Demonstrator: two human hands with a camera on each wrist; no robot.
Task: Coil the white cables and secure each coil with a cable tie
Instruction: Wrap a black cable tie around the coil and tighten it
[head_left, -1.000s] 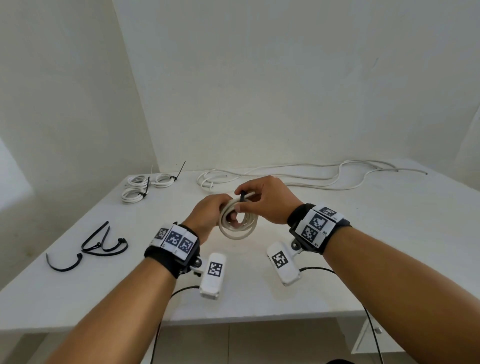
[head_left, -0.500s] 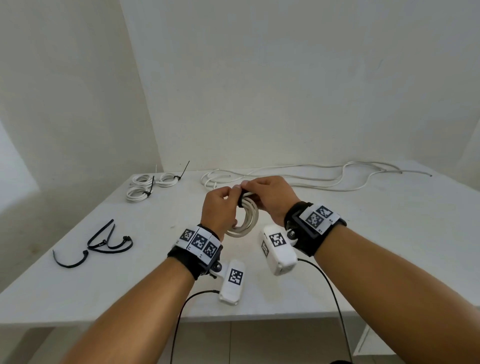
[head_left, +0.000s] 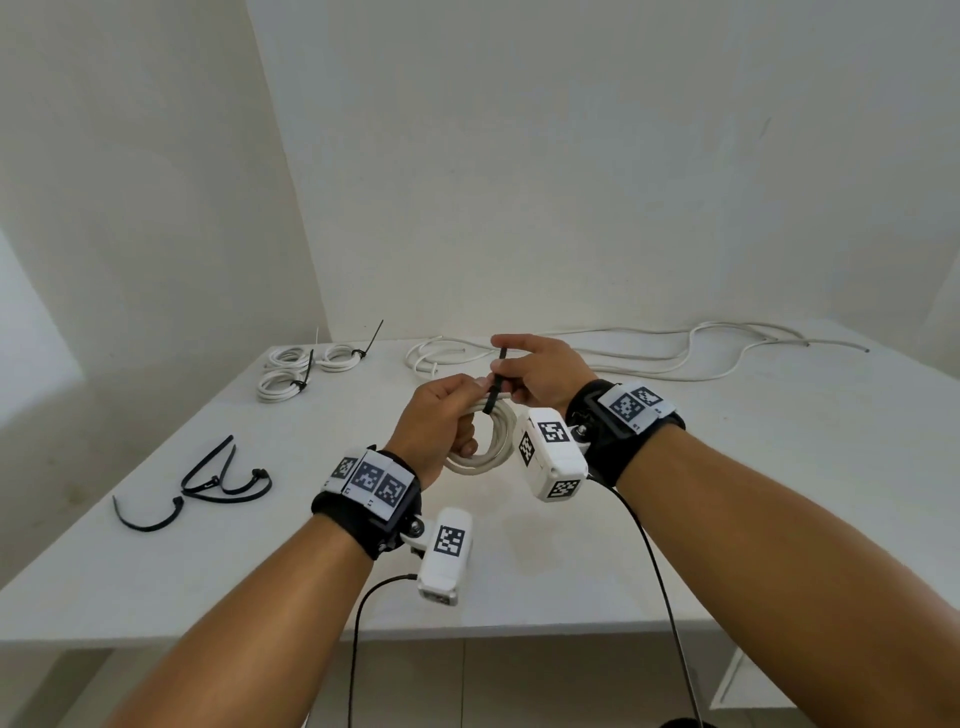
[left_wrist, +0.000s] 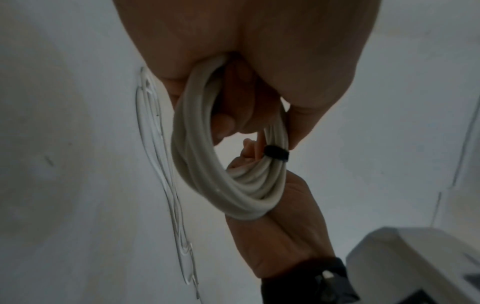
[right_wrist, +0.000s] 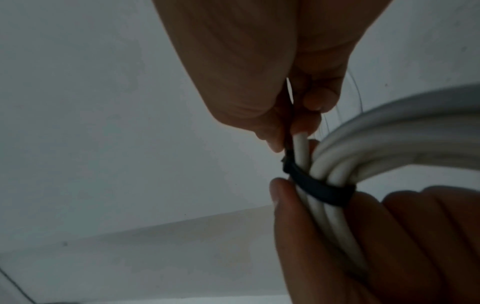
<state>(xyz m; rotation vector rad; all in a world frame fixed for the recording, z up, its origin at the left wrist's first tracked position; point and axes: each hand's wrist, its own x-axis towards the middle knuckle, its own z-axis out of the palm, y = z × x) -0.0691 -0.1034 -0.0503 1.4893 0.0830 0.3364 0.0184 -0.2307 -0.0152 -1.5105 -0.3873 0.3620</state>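
My left hand (head_left: 441, 421) grips a coil of white cable (head_left: 491, 447) held upright above the table's middle. A black cable tie (head_left: 496, 382) is looped round the top of the coil. My right hand (head_left: 540, 371) pinches the tie's free tail and holds it up and away from the coil. In the left wrist view the coil (left_wrist: 228, 181) hangs from my fingers with the tie band (left_wrist: 276, 154) tight around it. The right wrist view shows the band (right_wrist: 322, 190) across the strands, my left thumb (right_wrist: 283, 197) pressing beside it.
Loose white cable (head_left: 675, 353) runs along the table's back edge. Three tied coils (head_left: 301, 366) lie at the back left. Spare black cable ties (head_left: 208, 483) lie at the left. The white table (head_left: 779, 493) stands against white walls.
The coil has turned more edge-on in my left hand. My right hand has drawn the tie's tail upward, so the band sits tighter round the coil.
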